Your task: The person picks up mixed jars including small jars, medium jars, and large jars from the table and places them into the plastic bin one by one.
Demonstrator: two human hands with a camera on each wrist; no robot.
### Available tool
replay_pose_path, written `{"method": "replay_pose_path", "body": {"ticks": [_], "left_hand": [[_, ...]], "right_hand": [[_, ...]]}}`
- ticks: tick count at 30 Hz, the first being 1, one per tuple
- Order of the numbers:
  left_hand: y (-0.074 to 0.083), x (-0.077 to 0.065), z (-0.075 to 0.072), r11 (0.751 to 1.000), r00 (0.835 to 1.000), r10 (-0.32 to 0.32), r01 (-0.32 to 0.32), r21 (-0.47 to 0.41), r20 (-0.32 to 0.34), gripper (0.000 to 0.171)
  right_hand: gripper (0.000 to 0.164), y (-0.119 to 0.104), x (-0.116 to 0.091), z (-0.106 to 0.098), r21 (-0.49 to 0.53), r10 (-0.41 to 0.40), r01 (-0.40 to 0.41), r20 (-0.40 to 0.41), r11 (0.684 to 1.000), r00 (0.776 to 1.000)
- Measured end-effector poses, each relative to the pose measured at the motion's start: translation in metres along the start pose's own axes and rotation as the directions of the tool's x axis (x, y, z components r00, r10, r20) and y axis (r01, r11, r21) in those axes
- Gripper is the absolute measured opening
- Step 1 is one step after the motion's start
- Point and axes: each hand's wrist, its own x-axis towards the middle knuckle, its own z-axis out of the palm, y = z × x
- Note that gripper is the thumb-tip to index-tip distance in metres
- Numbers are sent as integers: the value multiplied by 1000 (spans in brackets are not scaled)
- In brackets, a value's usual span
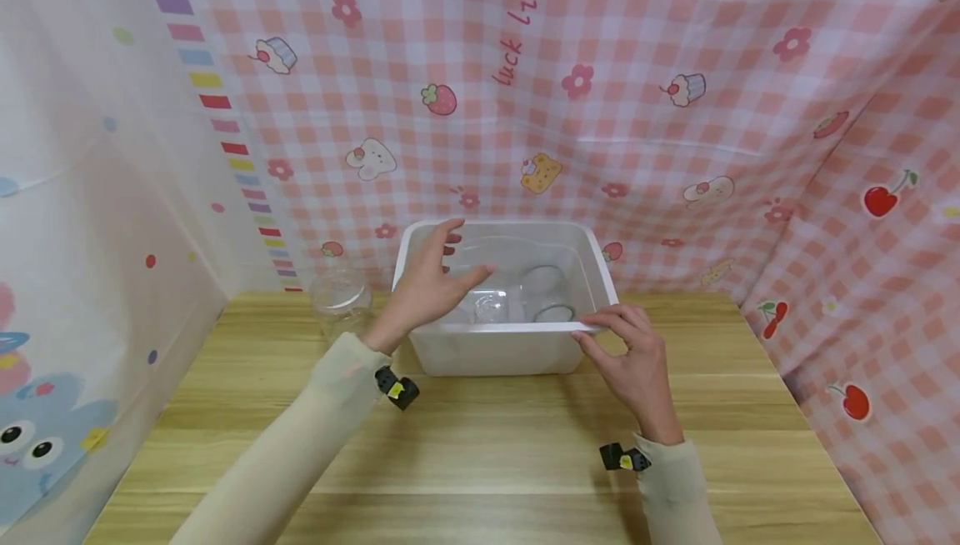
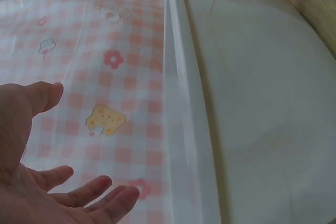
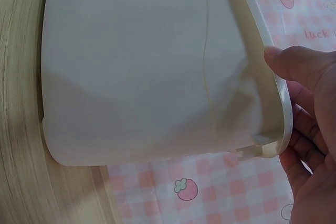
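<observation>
A white plastic bin stands on the wooden table near the back. Inside it lie clear containers: a round-rimmed jar on the right and another clear piece in the middle. My left hand hovers over the bin's left side, thumb and fingers spread and holding nothing; the left wrist view shows its fingers apart from the bin rim. At the front right corner, my right hand pinches the rim, thumb on the outer side and fingers past the edge.
To the left of the bin, a clear jar stands on the table, partly behind my left forearm. A pink checked cloth hangs right behind the bin. White cloth hangs on the left side, checked cloth on the right.
</observation>
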Motion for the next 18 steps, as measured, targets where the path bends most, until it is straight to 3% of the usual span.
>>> {"method": "replay_pose_path", "body": {"ticks": [9,18], "left_hand": [[-10,-7,-25,995,997,46,-40,91,-59,90],[-23,-14,-50,995,990,56,-45,89,-127,96]], "right_hand": [[21,-2,1,0,-2,-5,5,0,1000,1000],[21,-1,0,1,-7,11,-11,6,1000,1000]]}}
